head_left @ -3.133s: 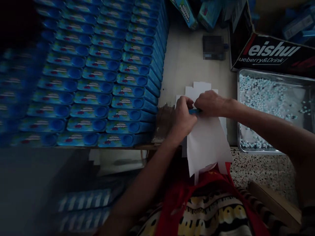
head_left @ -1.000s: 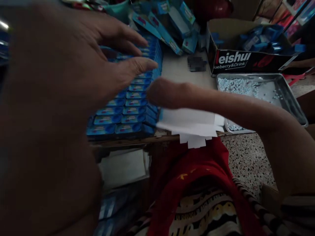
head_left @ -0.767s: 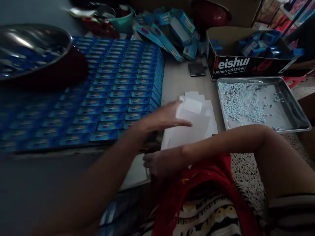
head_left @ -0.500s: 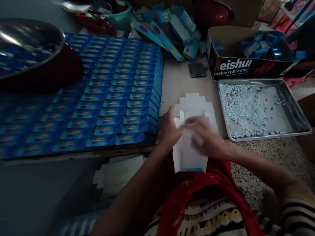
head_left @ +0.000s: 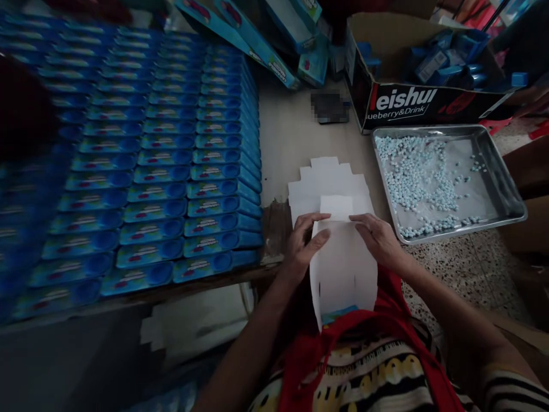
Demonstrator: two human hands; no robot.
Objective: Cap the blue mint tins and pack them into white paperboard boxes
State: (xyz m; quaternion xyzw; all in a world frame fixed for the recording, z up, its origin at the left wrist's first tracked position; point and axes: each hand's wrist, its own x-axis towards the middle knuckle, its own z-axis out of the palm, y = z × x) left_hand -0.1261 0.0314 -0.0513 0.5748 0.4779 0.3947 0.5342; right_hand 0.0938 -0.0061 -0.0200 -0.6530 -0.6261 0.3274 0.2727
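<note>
White card carton [head_left: 345,263] in both hands, low end part hid

L hand [head_left: 302,243] & R hand [head_left: 380,237] each clamped on the carton's upper side edges, thumbs inside, fingertips nr the top flap; undersides of fingers can't be seen. Carton is at the table [head_left: 291,123] front edge, low end over the red apron [head_left: 388,306], w/ a blue bit showing there. Flat white card [head_left: 330,177] lies beyond, partly covered by carton & hands. Blue packs [head_left: 218,206] in rows to the L, blurry & dim toward the frame edge; dark red rounded thing [head_left: 21,109] cut off there, can't ID. Metal tray [head_left: 463,232] to the R holds pale blue pellets [head_left: 407,171]. Behind it, black printed box [head_left: 429,109] w/ blue pieces, 1st letters hard to read. Dark obj. [head_left: 330,109] nr box is pixelated. Pale sheets [head_left: 201,315] below table edge, dim, part hid.
</note>
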